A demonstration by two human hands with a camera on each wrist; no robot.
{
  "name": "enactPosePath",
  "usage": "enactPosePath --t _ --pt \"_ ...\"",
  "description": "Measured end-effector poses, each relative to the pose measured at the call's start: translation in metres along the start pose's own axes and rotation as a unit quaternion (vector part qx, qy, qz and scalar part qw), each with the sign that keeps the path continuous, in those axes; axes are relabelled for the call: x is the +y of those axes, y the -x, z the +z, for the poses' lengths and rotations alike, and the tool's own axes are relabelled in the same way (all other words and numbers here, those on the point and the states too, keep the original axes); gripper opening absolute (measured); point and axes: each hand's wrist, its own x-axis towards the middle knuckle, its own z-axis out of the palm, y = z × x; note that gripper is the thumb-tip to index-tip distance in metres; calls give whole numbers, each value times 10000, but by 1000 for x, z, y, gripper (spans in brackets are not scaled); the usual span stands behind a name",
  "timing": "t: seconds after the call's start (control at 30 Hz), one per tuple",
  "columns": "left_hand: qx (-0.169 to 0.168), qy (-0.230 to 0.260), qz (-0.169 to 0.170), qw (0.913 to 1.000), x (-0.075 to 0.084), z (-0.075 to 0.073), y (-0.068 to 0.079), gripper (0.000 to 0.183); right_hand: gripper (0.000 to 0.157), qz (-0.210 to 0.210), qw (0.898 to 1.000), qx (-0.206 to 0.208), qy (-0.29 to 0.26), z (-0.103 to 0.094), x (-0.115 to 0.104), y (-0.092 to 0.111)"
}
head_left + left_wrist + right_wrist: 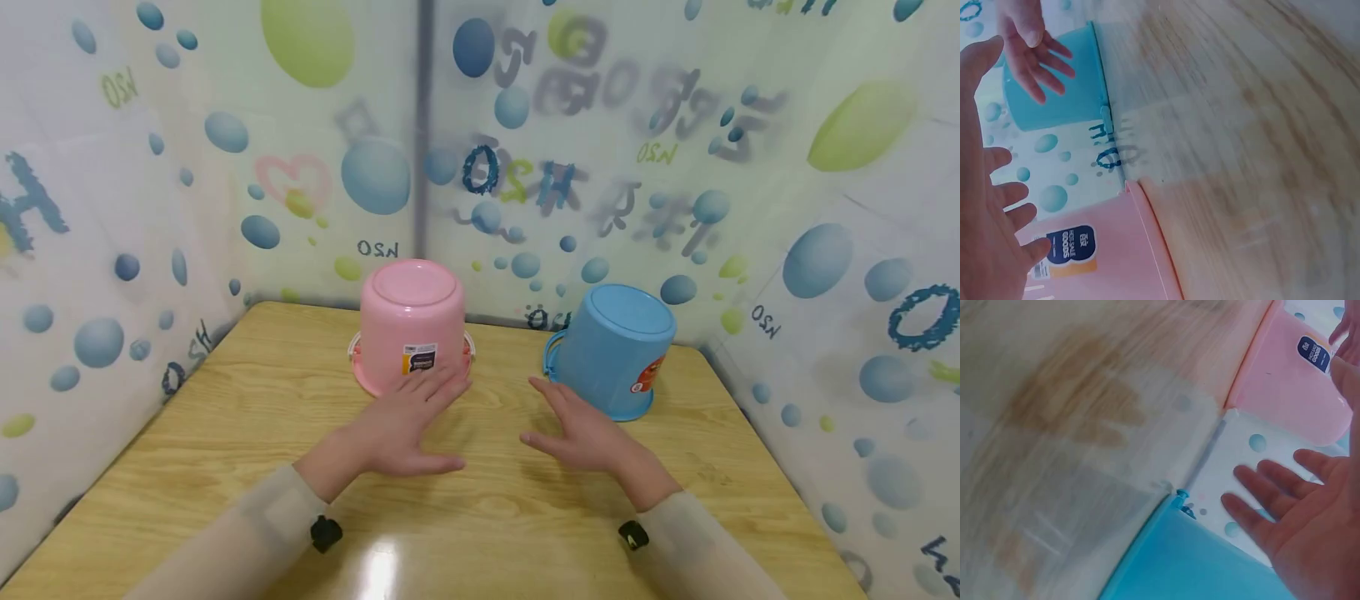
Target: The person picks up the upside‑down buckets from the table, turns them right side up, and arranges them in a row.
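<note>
An upside-down pink bucket stands at the back left of the table, a label on its side and its handle at the rim. To the right, a blue bucket also rests upside down, with a red sticker and a blue handle. My left hand reaches out before the pink bucket, fingers extended and thumb spread, overlapping its lower edge in the head view. The right hand is held in front of the blue bucket, fingers straight and holding nothing. Both wrist views show a gap between each palm and its bucket.
The wooden table meets patterned walls at the back and both sides. A strip of tabletop lies between the two buckets. Small black devices sit at both sleeve cuffs.
</note>
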Motion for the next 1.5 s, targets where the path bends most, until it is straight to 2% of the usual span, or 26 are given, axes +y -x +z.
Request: enactPosePath --t 0.1,0.2,0.4,0.6,0.8,1.0,1.13,1.3,1.5 --pt "155 346 -25 9993 -4 -5 8 107 91 133 9981 -78 -601 1 2 -5" --pt "265 631 -96 9976 -8 -11 17 105 89 94 9948 -118 -1009 0 0 -11" --pt "399 929 -392 9941 -26 -23 41 99 87 -65 9905 -176 -1364 -1 -4 -31" --pt "501 1163 -1135 9854 -53 -33 68 98 87 -20 9889 -312 -1452 0 -14 -54" --pt "275 1448 -1953 9696 -82 -41 85 101 90 75 9869 -474 -1542 4 -21 -82" --pt "-404 1675 -2613 9498 -113 -39 79 115 94 299 9824 -596 -1745 7 -19 -110" --pt "-703 1661 -2757 9442 -135 -33 68 118 99 430 9815 -755 -1708 10 -14 -127" --pt "-775 1720 -2833 9403 -156 -27 56 119 103 598 9793 -873 -1728 19 -8 -143" --pt "-945 1961 -2966 9299 -167 -25 48 121 103 725 9817 -877 -1527 29 -5 -155"
